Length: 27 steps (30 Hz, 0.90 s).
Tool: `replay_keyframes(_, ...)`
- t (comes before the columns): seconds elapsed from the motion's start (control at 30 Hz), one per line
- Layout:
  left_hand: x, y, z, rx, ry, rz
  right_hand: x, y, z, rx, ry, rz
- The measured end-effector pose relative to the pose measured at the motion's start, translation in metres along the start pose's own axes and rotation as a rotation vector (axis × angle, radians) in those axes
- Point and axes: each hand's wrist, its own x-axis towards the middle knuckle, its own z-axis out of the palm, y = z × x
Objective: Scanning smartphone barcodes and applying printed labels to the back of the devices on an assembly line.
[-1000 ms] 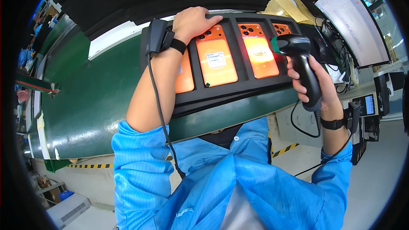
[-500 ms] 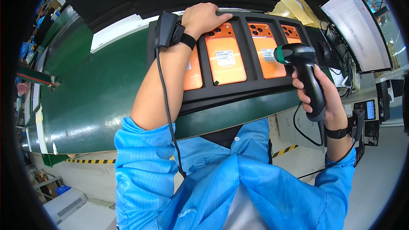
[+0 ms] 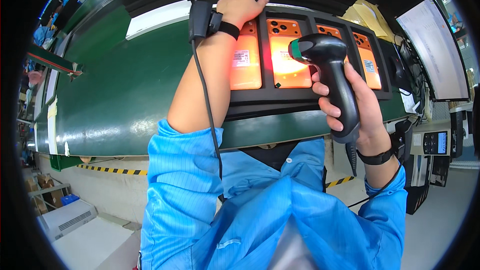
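Observation:
My right hand (image 3: 352,102) is closed round a black handheld barcode scanner (image 3: 334,65) with a green band at its head. The scanner is over several orange phones lying back up in a black foam tray (image 3: 300,96). Its red light falls on the second phone from the left (image 3: 283,42). The leftmost phone (image 3: 245,77) lies beside my left forearm. Behind the scanner, the third phone (image 3: 329,31) is partly hidden; the rightmost phone (image 3: 370,77) shows its label. My left hand (image 3: 242,6) is at the tray's far edge, thumb stretched out, its other fingers mostly hidden.
The tray sits on a green worktop (image 3: 100,95). A tilted monitor (image 3: 432,45) stands at the right, near yellow paper (image 3: 367,17) and cables. A white board (image 3: 157,20) lies behind my left forearm. A black device (image 3: 200,20) with a cable is strapped to my left wrist.
The scanner has moved left from the third phone to the second, and its red light now shows there. My left hand is farther left along the tray's far edge. The view has shifted.

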Motion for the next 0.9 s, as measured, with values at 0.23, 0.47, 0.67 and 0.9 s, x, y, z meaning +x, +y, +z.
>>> replay_keyframes(0.23, 0.003, -0.013, 0.0, -0.018, 0.049, -0.099, -0.006, 0.0, 0.009, 0.033, 0.054, -0.008)
replay_keyframes(0.47, 0.0, -0.01, -0.002, -0.018, 0.044, -0.128, -0.004, 0.001, 0.016, 0.026, 0.045, -0.002)
replay_keyframes(0.67, 0.001, -0.011, -0.006, -0.069, 0.04, -0.168, 0.02, 0.017, 0.042, 0.122, -0.079, 0.054)
replay_keyframes(0.9, 0.007, -0.021, -0.002, -0.104, -0.004, -0.102, 0.046, 0.038, 0.059, 0.143, -0.031, 0.103)
